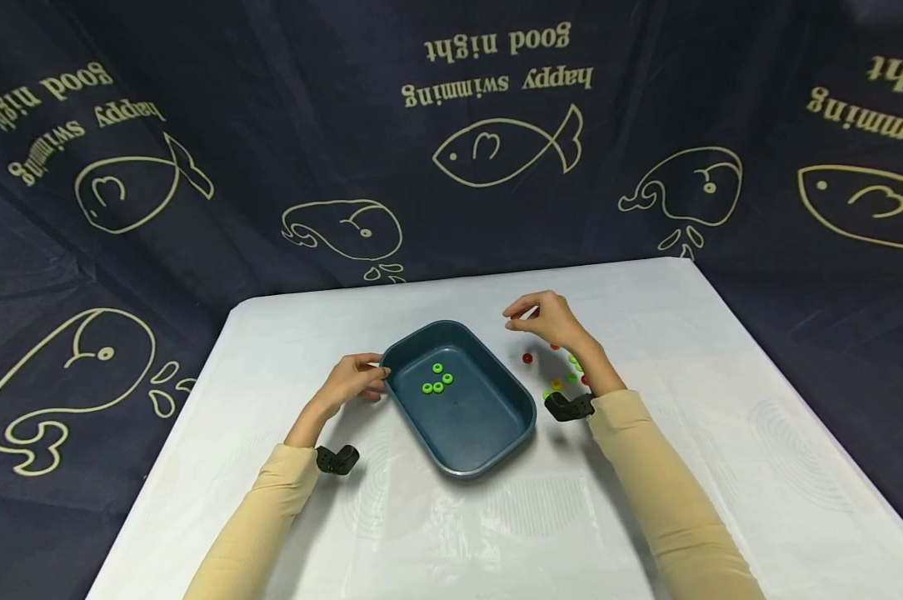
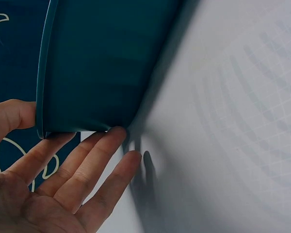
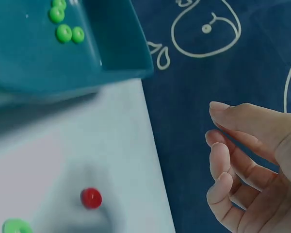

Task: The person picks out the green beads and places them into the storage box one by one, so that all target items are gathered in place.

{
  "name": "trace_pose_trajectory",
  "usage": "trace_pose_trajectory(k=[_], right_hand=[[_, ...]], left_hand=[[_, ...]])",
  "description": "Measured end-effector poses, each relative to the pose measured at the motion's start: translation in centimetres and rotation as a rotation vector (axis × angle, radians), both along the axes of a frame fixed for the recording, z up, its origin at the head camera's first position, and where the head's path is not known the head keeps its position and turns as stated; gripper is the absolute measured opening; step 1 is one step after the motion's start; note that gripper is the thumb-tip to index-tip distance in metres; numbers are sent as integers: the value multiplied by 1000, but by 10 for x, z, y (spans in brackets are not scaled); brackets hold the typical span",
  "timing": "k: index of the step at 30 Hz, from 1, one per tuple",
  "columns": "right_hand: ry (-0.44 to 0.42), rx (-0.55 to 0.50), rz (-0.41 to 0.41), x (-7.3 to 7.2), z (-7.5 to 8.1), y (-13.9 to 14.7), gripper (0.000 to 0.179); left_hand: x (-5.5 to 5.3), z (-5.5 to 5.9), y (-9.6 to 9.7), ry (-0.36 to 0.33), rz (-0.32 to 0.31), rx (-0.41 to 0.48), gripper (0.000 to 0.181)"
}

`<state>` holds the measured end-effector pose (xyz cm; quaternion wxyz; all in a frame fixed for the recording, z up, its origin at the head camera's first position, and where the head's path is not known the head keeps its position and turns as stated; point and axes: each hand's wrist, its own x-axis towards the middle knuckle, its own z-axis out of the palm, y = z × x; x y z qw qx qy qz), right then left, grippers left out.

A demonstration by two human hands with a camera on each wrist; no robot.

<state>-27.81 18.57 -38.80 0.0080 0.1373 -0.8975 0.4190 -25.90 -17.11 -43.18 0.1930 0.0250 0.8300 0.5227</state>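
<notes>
A dark blue rectangular bin (image 1: 462, 429) rests on the table, and several small green rings (image 1: 438, 387) lie together on its floor. My left hand (image 1: 349, 381) grips the bin's left end by the rim. In the left wrist view the thumb is at the rim (image 2: 40, 87) and the other fingers (image 2: 94, 162) reach along the outer wall. Beyond the bin's right side, my right hand (image 1: 552, 319) hovers above the table with fingers loosely bent. No object shows between its thumb and fingers (image 3: 242, 165). A red bead (image 1: 527, 358) lies on the table below it.
More small pieces lie under the right forearm, among them a green ring (image 1: 571, 377) and an orange one (image 1: 556, 384). The white-covered table (image 1: 541, 533) ends at a dark curtain (image 1: 496, 225) with fish and whale drawings.
</notes>
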Motion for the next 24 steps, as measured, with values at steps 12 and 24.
trace_pose_trajectory(k=[12,24], right_hand=[[-43,-2,-85,0,-15,39,20],[-66,13,-178,8,-32,77,26]], left_hand=[[0,0,-1,1,5,-12,54],[0,1,-1,12,9,-17,53]])
